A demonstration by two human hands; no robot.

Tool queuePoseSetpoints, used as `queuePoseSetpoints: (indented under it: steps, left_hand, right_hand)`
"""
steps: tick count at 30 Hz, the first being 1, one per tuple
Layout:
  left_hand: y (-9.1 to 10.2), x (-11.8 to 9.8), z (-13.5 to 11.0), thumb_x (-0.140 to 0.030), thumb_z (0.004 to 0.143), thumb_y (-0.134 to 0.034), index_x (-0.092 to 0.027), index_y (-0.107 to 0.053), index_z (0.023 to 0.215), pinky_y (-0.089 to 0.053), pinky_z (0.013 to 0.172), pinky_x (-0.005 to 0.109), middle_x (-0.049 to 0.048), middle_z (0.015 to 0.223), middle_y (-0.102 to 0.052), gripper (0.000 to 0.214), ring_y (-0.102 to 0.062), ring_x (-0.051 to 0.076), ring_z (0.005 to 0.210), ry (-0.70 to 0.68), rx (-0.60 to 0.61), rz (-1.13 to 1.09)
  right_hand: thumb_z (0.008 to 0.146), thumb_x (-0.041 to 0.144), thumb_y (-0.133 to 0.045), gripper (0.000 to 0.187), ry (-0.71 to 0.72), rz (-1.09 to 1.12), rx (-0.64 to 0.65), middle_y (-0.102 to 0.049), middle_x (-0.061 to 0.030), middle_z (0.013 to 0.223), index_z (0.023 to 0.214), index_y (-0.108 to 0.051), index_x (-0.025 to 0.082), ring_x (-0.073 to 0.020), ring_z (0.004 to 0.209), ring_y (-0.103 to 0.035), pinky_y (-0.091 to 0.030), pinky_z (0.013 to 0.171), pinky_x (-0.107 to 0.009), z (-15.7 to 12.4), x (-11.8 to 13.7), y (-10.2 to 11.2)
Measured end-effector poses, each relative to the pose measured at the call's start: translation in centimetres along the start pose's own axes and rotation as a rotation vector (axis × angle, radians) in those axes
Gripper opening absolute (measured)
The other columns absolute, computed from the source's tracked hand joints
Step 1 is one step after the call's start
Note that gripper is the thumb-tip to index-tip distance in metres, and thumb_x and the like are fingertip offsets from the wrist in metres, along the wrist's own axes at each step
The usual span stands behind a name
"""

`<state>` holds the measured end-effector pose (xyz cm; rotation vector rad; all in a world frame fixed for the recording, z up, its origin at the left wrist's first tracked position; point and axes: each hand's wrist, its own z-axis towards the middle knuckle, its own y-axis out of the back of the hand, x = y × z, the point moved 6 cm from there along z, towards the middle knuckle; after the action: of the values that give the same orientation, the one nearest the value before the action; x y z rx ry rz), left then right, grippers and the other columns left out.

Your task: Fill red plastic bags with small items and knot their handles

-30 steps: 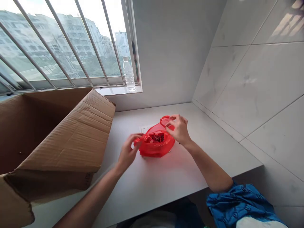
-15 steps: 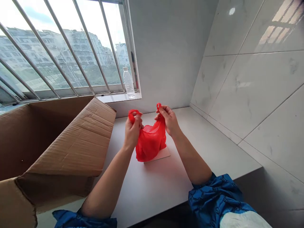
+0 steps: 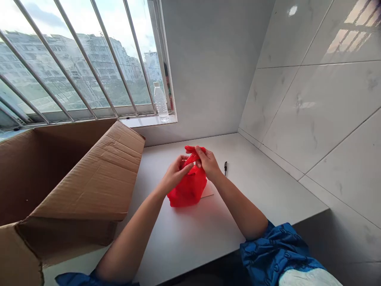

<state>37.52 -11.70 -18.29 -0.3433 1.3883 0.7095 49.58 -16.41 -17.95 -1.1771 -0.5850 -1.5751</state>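
A red plastic bag [image 3: 188,190] bulges over the white tabletop, its contents hidden. My left hand [image 3: 176,173] is closed on the left side of the bag's gathered top, thumb pointing right. Against it, my right hand [image 3: 207,162] pinches the handles, which cross and twist between the two hands. Partly behind the bag lies a flat, pale board or notebook [image 3: 207,191], touching or just under it; I cannot tell which. Just beyond my right wrist rests a black pen [image 3: 225,168].
At the left stands a large open cardboard box [image 3: 89,178] with its flap folded outward. A clear plastic bottle [image 3: 160,104] is on the sill of the barred window. The white table [image 3: 262,190] meets a tiled wall [image 3: 321,115] on the right.
My hands have come together from holding the two handles apart, and the handles now cross. The bag has shifted slightly toward me. The pen has come into sight.
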Motion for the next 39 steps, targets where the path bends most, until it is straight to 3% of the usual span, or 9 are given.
queuePoseSetpoints:
  steps: [3,7,11,14,19,25,32,35,39]
  left_hand:
    - [0.6,1.6,-0.1,-0.038,0.082,-0.073,-0.021,-0.059,0.103,-0.043,0.062,0.019,-0.0029,0.073,-0.058,0.03,-0.056,0.01,0.066,0.193,0.063,-0.444]
    - [1.8,1.8,0.2,-0.029,0.076,-0.078,-0.021,-0.063,0.102,-0.046,0.063,0.019,-0.0014,0.078,-0.063,0.031,-0.06,0.01,0.069,0.217,-0.002,-0.605]
    - [1.8,1.6,0.1,-0.039,0.083,-0.072,-0.021,-0.064,0.113,-0.046,0.059,0.019,0.0019,0.083,-0.069,0.036,-0.063,0.013,0.071,0.179,-0.053,-0.523]
    - [1.3,2.1,-0.1,-0.046,0.085,-0.067,-0.02,-0.066,0.116,-0.048,0.059,0.022,0.0051,0.084,-0.072,0.041,-0.065,0.016,0.07,0.21,-0.059,-0.479]
    - [1.8,3.2,-0.1,-0.05,0.078,-0.072,-0.012,-0.074,0.097,-0.051,0.061,0.025,0.0115,0.087,-0.074,0.043,-0.066,0.017,0.069,0.246,-0.141,-0.506]
    - [3.6,3.4,0.4,-0.043,0.07,-0.082,-0.015,-0.075,0.103,-0.052,0.069,0.023,0.0071,0.086,-0.073,0.044,-0.064,0.012,0.071,0.107,-0.311,-0.453]
    - [8.8,6.4,0.0,-0.023,0.065,-0.082,-0.015,-0.075,0.092,-0.052,0.081,0.024,0.0022,0.081,-0.068,0.028,-0.061,0.007,0.071,0.004,-0.749,-0.539]
    - [9.2,5.9,0.7,-0.021,0.07,-0.078,-0.017,-0.073,0.091,-0.052,0.084,0.025,0.0011,0.081,-0.066,0.022,-0.061,0.007,0.073,-0.052,-0.798,-0.553]
    - [8.3,2.5,1.4,-0.027,0.077,-0.074,-0.022,-0.069,0.097,-0.051,0.09,0.025,0.0006,0.093,-0.065,0.021,-0.063,0.009,0.087,-0.27,-0.718,-0.504]
  right_hand:
    - [0.095,0.061,-0.046,0.047,-0.063,0.094,0.116,-0.069,-0.0028,0.083,0.099,-0.074,0.024,-0.0085,0.049,-0.039,-0.04,0.052,-0.026,-0.1,0.3,0.1]
    - [0.093,0.052,-0.057,0.034,0.101,-0.263,0.314,-0.065,-0.0048,0.094,0.092,-0.076,0.024,-0.0133,0.072,-0.054,-0.047,0.068,-0.028,-0.8,1.8,-0.1]
    - [0.093,0.038,-0.062,0.02,0.298,-0.621,0.182,-0.056,-0.0047,0.097,0.092,-0.076,0.024,-0.0144,0.08,-0.057,-0.05,0.071,-0.029,-1.1,2.0,0.3]
    - [0.094,0.031,-0.059,0.014,0.344,-0.668,0.143,-0.058,-0.0037,0.098,0.098,-0.071,0.025,-0.0147,0.079,-0.06,-0.051,0.072,-0.029,-1.4,1.7,0.0]
    - [0.093,0.03,-0.059,0.009,0.324,-0.654,0.152,-0.068,-0.0033,0.102,0.098,-0.064,0.025,-0.0187,0.091,-0.066,-0.053,0.08,-0.033,-2.2,2.2,0.1]
    - [0.093,0.034,-0.062,0.012,0.356,-0.622,0.137,-0.071,-0.0029,0.113,0.087,-0.07,0.027,-0.0219,0.104,-0.066,-0.052,0.09,-0.039,-4.6,3.8,1.2]
    - [0.084,0.036,-0.074,0.01,0.131,-0.467,-0.018,-0.075,0.0004,0.082,0.079,-0.073,0.028,-0.0201,0.078,-0.07,-0.042,0.108,-0.052,-10.7,2.0,7.9]
    - [0.081,0.039,-0.076,0.013,0.025,-0.421,-0.062,-0.075,0.0004,0.078,0.074,-0.074,0.028,-0.0197,0.072,-0.069,-0.04,0.11,-0.054,-11.9,1.0,9.5]
    - [0.082,0.042,-0.075,0.015,-0.001,-0.303,-0.085,-0.076,-0.0019,0.083,0.08,-0.075,0.027,-0.0221,0.085,-0.07,-0.047,0.104,-0.05,-11.1,1.3,10.1]
